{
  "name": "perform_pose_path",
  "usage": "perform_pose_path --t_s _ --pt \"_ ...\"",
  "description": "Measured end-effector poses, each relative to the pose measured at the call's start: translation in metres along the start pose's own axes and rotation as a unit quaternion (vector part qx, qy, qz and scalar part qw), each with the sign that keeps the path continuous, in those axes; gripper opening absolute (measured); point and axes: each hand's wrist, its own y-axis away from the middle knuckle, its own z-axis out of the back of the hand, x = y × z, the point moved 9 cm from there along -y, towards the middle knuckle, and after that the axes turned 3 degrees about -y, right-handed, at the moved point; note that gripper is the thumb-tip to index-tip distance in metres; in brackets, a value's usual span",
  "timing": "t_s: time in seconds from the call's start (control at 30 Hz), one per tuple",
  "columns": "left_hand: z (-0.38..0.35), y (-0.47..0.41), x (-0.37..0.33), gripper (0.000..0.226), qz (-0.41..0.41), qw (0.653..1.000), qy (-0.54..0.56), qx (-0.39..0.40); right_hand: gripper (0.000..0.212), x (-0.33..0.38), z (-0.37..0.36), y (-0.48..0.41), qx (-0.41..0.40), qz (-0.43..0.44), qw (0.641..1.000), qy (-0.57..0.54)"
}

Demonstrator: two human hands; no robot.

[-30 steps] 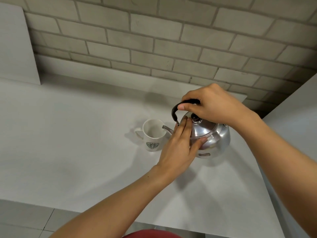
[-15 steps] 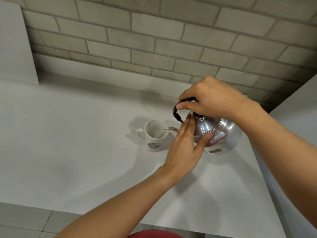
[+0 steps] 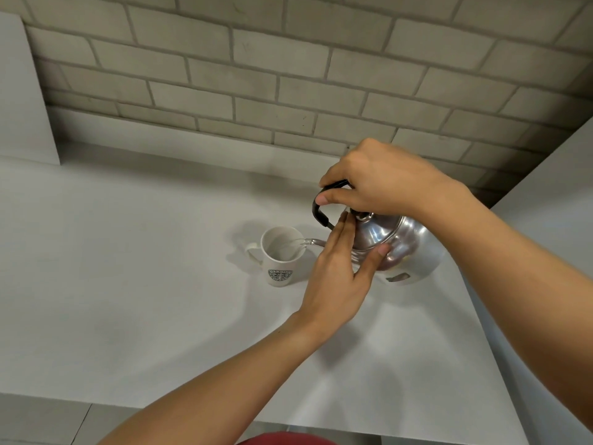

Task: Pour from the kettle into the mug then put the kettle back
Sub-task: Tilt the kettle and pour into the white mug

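A shiny steel kettle (image 3: 407, 248) with a black handle is lifted and tilted to the left. Its thin spout reaches over the rim of a white mug (image 3: 279, 258) with a dark round logo, and a stream runs into the mug. My right hand (image 3: 378, 181) is shut around the black handle from above. My left hand (image 3: 340, 271) lies flat against the kettle's lid and front, fingers extended and thumb on the lid. The mug stands on the white counter (image 3: 128, 268), its handle pointing left.
A grey brick wall (image 3: 288, 75) rises behind the counter above a low white ledge. A white panel (image 3: 22, 101) stands at the far left. Another white surface (image 3: 561, 194) runs along the right side. The counter's front edge is near the bottom.
The kettle has been lifted off the counter and tipped further to the left, bringing its spout over the mug. Liquid now flows into the mug. Both hands kept their hold.
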Motion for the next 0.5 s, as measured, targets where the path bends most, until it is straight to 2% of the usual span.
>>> perform_pose_path --t_s 0.5 --pt "0.005 -0.001 -0.001 0.063 0.005 0.999 0.027 -0.032 0.037 0.011 0.005 -0.006 -0.018 0.032 0.998 0.049"
